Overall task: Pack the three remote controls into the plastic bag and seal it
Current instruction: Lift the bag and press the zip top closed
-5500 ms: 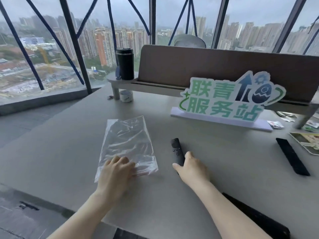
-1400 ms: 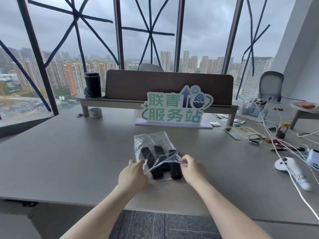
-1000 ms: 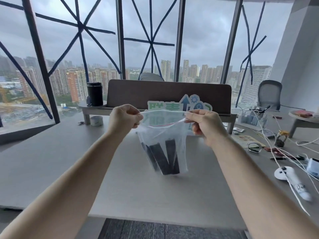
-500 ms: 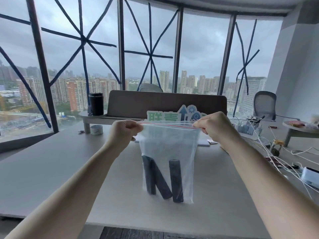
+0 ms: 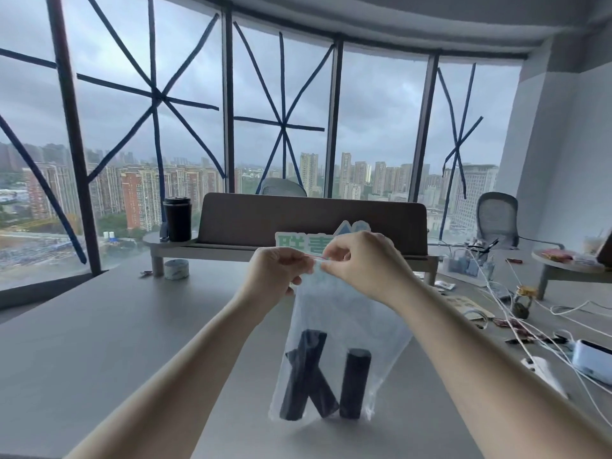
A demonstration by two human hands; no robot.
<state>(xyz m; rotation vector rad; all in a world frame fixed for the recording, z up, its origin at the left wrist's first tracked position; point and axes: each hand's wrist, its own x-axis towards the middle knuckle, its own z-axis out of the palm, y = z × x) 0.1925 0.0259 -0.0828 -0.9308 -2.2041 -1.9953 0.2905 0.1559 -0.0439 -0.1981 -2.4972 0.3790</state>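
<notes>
Taped windows and a grey skyline stand behind the desk (image 5: pixel 99 342). Fingers (image 5: pixel 303 261) of the left hand (image 5: pixel 275 273) are pinched on the top edge of the plastic bag (image 5: pixel 334 313), and the right hand (image 5: pixel 361 263) pinches the same edge just beside them, the two hands almost touching. Below them the clear bag hangs above the desk with three black remote controls (image 5: pixel 318 379) standing on end in its bottom, two crossed and one upright. Behind the hands stand a green sign (image 5: pixel 298 243) and a black tumbler (image 5: pixel 177 218).
</notes>
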